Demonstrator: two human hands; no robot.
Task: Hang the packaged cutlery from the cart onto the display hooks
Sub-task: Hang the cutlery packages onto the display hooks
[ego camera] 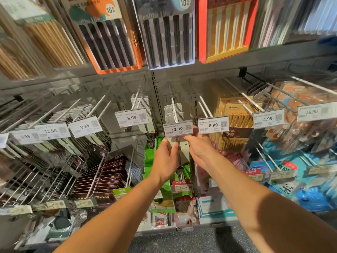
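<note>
My left hand (166, 157): raised to the hook display, thumb and fingers pinching the left edge of a pale carded cutlery pack (179, 152), just under the 12.90 price tag (177, 129).
My right hand (199, 148): on the pack's right edge, fingers curled round it, knuckles toward me, fingertips tucked behind the tag so I cannot see them.
Cutlery pack: held upright between both my hands, its top hidden behind the 12.90 tag; a slim metal handle runs down the card's middle, and fork tines (181, 175) show below my left wrist. Whether its hole is on the hook I cannot tell.
Hook (174, 110): white double prong slanting up to the back panel, carrying a few similar pale cards (172, 109) behind the tag.
Neighbouring hooks: 9.99 tag (131, 118) to the left with grey carded packs (141, 100); 8.99 tag (213, 125) just right of my right hand, on white prongs.
Further right: boxed chopsticks in a yellow-and-brown pack (235, 125), then a 4.99 tag (268, 118) and a 16.90 tag (312, 112).
Far left: rows of carded cutlery (87, 141) behind 9.99 and 12.90 tags.
Above: boxed chopstick sets, orange (109, 37), grey (167, 35) and red (226, 28).
Below my hands: green packets (151, 157) and an 11.90 tag (183, 187).
</note>
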